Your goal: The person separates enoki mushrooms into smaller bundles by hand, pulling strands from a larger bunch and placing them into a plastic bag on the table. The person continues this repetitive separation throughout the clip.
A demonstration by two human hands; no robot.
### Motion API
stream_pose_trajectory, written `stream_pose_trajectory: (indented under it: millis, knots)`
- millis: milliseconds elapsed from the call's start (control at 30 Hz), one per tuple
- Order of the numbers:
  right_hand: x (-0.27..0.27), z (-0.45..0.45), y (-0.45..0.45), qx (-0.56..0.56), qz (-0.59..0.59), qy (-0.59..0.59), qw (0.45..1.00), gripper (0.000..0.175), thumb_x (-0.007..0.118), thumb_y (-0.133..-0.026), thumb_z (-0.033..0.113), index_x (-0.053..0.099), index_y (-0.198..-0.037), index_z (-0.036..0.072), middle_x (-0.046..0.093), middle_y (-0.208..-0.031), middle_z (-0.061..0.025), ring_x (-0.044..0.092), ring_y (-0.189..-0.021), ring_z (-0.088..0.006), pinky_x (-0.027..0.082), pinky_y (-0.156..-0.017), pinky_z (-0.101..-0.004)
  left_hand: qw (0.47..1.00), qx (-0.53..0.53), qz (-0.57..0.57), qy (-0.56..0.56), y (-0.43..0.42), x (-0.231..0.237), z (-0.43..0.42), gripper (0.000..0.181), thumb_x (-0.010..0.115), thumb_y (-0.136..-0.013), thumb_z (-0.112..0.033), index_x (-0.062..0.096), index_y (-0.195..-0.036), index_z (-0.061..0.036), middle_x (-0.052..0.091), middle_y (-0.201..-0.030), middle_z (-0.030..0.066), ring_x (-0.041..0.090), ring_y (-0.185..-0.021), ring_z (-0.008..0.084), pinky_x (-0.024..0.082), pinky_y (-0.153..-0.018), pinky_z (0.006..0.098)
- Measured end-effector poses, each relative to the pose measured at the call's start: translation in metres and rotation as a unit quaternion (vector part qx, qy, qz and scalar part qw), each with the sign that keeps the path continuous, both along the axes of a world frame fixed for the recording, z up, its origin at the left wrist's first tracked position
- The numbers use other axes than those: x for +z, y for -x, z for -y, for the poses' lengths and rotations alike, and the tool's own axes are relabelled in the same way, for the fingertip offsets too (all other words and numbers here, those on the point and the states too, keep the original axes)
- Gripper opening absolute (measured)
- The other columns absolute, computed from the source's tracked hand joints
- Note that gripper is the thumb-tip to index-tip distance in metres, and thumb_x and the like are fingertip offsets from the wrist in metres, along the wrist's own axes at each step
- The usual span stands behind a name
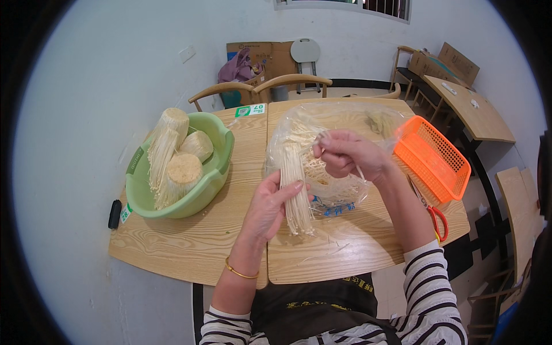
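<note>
My left hand (276,200) grips a long bunch of enoki mushrooms (295,202), its small caps pointing down towards me. Just right of the bunch's upper end, my right hand (347,153) pinches a few thin, pale mushroom strands between thumb and fingers. Beneath both hands lies a clear plastic bag (280,125) with loose enoki strands and trimmings in it. At the left, a green plastic basin (194,205) holds several enoki bunches (184,168) with round, cut root ends. A few stray strands (327,254) lie on the wooden table (215,250) near its front edge.
An orange plastic basket (431,159) stands at the table's right, beside scissors with red handles (438,222). A black object (114,214) lies at the left edge. Wooden chairs (293,79) stand behind the table, and another table (472,112) with cardboard boxes (440,67) is at the back right.
</note>
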State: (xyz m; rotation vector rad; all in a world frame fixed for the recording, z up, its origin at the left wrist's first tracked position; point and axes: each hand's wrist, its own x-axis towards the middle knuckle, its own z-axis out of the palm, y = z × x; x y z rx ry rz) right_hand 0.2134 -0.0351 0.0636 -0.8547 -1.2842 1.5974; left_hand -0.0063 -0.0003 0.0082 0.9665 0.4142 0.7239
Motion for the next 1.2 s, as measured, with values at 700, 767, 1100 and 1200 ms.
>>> stream_pose_trajectory:
  millis: [700, 767, 1100, 1200]
  knots:
    - [-0.018, -0.002, 0.041, -0.113, 0.215, -0.051, 0.969, 0.022, 0.071, -0.081, 0.022, 0.066, -0.087, 0.001, 0.062, -0.080, -0.0017, 0.053, -0.065, -0.0076, 0.039, -0.054, -0.0215, 0.991, -0.024, 0.110, 0.075, -0.003, 0.001, -0.004, 0.035, 0.049, -0.095, -0.010, 0.044, -0.126, 0.0046, 0.055, -0.121, 0.0160, 0.059, -0.109, 0.0254, 0.051, -0.095, 0.0473]
    - [-0.011, 0.002, 0.040, -0.101, 0.214, -0.018, 0.971, 0.022, 0.071, -0.081, 0.023, 0.066, -0.088, 0.002, 0.060, -0.076, 0.0002, 0.050, -0.062, -0.0064, 0.037, -0.052, -0.0213, 0.991, -0.027, 0.108, 0.071, -0.001, 0.001, -0.004, 0.035, 0.049, -0.095, -0.010, 0.044, -0.126, 0.0046, 0.055, -0.120, 0.0158, 0.059, -0.108, 0.0249, 0.051, -0.095, 0.0475]
    - [-0.011, -0.001, 0.022, -0.067, 0.185, 0.037, 0.980, 0.022, 0.065, -0.085, 0.025, 0.065, -0.091, 0.004, 0.051, -0.064, 0.0039, 0.041, -0.052, -0.0052, 0.029, -0.045, -0.0207, 0.991, -0.017, 0.103, 0.081, -0.003, 0.006, 0.000, 0.032, 0.050, -0.095, -0.009, 0.047, -0.124, 0.0033, 0.057, -0.117, 0.0137, 0.059, -0.106, 0.0217, 0.055, -0.089, 0.0405]
    - [-0.014, -0.002, 0.030, -0.081, 0.126, -0.008, 0.989, 0.022, 0.062, -0.088, 0.027, 0.064, -0.089, 0.005, 0.048, -0.063, 0.0050, 0.037, -0.050, -0.0043, 0.025, -0.044, -0.0205, 0.995, -0.028, 0.083, 0.039, -0.002, -0.001, -0.005, 0.035, 0.050, -0.095, -0.012, 0.046, -0.126, 0.0037, 0.057, -0.118, 0.0146, 0.057, -0.109, 0.0229, 0.053, -0.090, 0.0415]
